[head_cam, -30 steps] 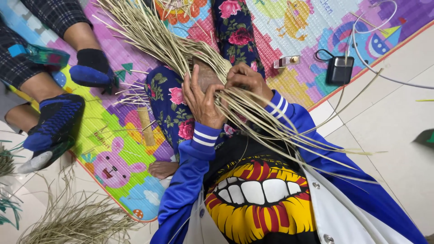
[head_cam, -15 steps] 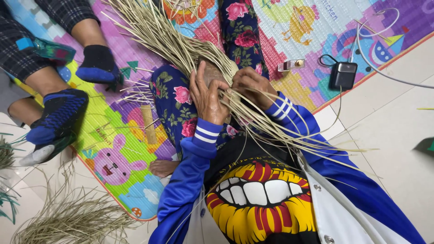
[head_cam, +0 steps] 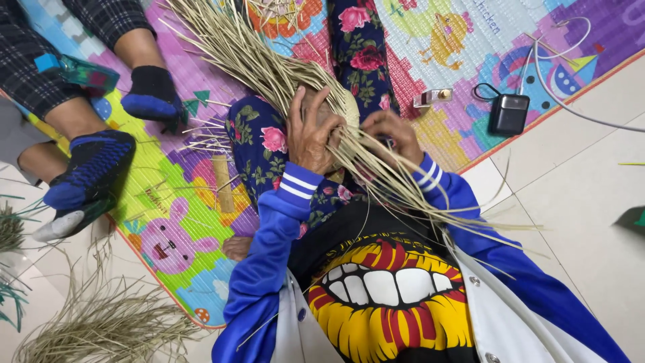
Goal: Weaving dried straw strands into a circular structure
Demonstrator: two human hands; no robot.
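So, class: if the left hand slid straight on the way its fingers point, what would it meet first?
Probably the long straw strands fanning past the fingertips of the left hand; depth is unclear, so it might pass above them.

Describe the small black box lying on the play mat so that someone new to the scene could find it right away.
Start at the colourful play mat and follow its orange-edged border to where it meets the pale floor tiles, beyond the person's right hand. There lies the small black box, with a black cord looped at its corner. Unlike the small silver and gold object beside it, it is dark, squarish and matte.
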